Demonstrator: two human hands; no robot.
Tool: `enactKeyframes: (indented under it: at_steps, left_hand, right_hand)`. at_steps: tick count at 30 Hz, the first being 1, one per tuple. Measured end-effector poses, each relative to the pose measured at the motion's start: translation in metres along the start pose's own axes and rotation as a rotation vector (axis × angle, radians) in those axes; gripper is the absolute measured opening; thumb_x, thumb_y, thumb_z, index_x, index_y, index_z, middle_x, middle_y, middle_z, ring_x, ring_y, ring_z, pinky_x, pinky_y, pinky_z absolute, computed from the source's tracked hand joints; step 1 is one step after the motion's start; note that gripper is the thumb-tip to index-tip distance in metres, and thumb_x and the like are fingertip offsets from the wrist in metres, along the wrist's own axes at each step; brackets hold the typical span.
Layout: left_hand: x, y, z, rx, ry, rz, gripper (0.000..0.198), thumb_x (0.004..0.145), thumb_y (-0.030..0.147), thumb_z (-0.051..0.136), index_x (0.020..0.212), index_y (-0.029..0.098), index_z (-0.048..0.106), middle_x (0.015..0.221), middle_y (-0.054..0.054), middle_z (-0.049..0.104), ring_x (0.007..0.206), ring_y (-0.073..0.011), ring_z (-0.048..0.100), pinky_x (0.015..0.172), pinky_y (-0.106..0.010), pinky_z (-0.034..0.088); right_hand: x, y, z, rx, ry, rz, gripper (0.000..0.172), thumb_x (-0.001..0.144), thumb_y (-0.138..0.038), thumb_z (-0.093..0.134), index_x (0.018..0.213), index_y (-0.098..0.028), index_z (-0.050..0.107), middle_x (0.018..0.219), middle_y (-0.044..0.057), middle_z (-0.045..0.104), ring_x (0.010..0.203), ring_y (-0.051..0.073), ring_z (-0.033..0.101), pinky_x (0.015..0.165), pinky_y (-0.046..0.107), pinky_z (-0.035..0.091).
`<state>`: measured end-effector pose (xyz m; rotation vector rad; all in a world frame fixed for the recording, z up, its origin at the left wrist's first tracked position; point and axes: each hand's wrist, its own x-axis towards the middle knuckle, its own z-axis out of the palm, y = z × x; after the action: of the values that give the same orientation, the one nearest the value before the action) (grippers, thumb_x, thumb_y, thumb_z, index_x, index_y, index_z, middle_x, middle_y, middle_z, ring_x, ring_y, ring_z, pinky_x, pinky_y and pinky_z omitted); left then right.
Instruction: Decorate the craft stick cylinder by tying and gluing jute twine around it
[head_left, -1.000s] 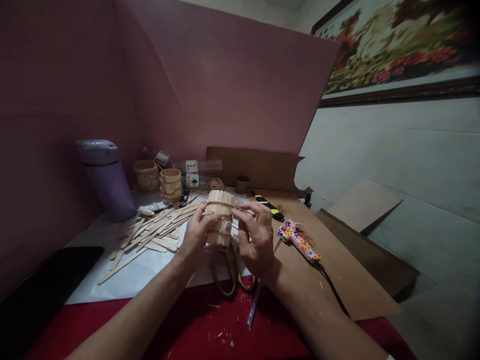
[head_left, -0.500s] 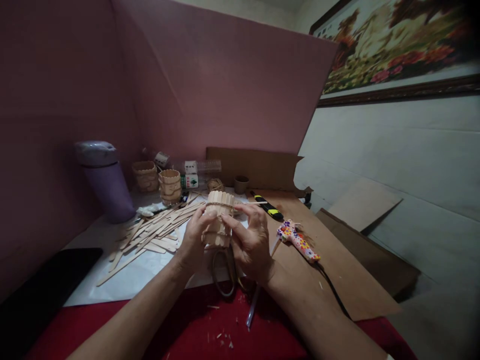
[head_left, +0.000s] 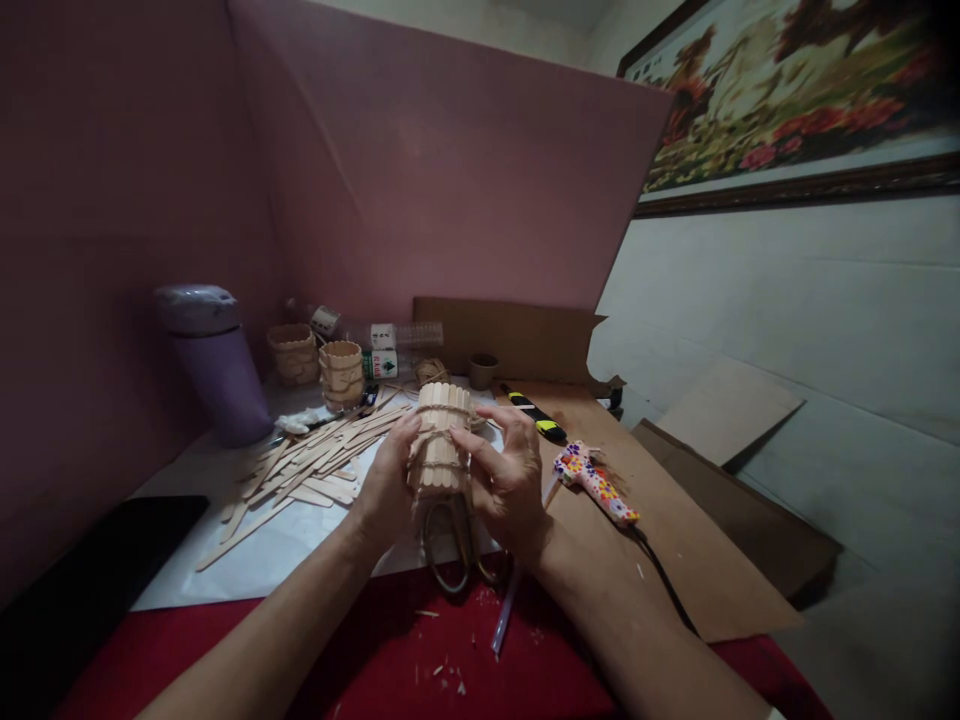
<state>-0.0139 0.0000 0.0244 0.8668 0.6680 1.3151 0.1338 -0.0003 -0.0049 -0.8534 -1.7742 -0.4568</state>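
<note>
Between my hands, above the table, is a small popsicle-stick cup (head_left: 441, 440) with twine wound around it near the top and lower down. My left hand (head_left: 387, 478) closes on its left side, thumb on the near face. My right hand (head_left: 511, 476) grips the right side, its thumb and fingers against the sticks; a thin pale stick end shows just past the fingers. Directly below the cup lie the looped handles of scissors (head_left: 448, 560), their blades hidden. A clear glue stick (head_left: 507, 612) rests beside them under my right wrist.
Loose popsicle sticks (head_left: 311, 465) spread over white paper at left. Behind them stand two finished stick cups (head_left: 342, 375), plastic bottles (head_left: 405, 335) and a purple tumbler (head_left: 217, 370). To the right lie a flowered glue gun (head_left: 596, 482) with a cord and a yellow-black utility knife (head_left: 536, 415).
The cup has been turned slightly in my hands, so the twine shows more clearly on its near side. Both hands still hold it, having shifted only a little.
</note>
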Motion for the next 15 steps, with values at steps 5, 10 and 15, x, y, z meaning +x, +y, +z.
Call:
enactKeyframes:
  at_steps: [5,10,15]
  left_hand:
    - [0.0009,-0.0008,-0.0025,0.074,-0.022,0.064,0.045,0.076,0.032,0.064,0.118,0.017,0.058,0.097,-0.007,0.071,0.074,-0.0184,0.066,0.055,-0.026,0.054]
    - [0.003,-0.0031,-0.005,0.104,-0.006,0.043,0.047,0.073,0.027,0.062,0.119,0.019,0.056,0.095,-0.006,0.069,0.072,-0.0176,0.064,0.053,-0.025,0.053]
    - [0.0035,-0.0052,-0.009,0.118,-0.039,0.053,0.045,0.075,0.027,0.061,0.119,0.02,0.056,0.096,-0.005,0.068,0.072,-0.018,0.064,0.053,-0.026,0.053]
  right_hand:
    - [0.0001,0.0008,0.0009,0.006,0.004,0.009,0.027,0.092,-0.023,0.058,0.117,-0.029,0.068,0.129,0.008,0.052,0.117,0.028,0.049,0.097,0.052,0.045]
    - [-0.0006,0.0018,0.0014,0.008,0.014,0.009,0.026,0.09,-0.023,0.06,0.114,-0.029,0.069,0.128,0.008,0.052,0.117,0.029,0.049,0.098,0.052,0.045]
    - [-0.0004,0.002,0.0016,-0.006,0.008,0.006,0.028,0.089,-0.021,0.06,0.114,-0.03,0.07,0.127,0.007,0.053,0.117,0.028,0.049,0.099,0.052,0.045]
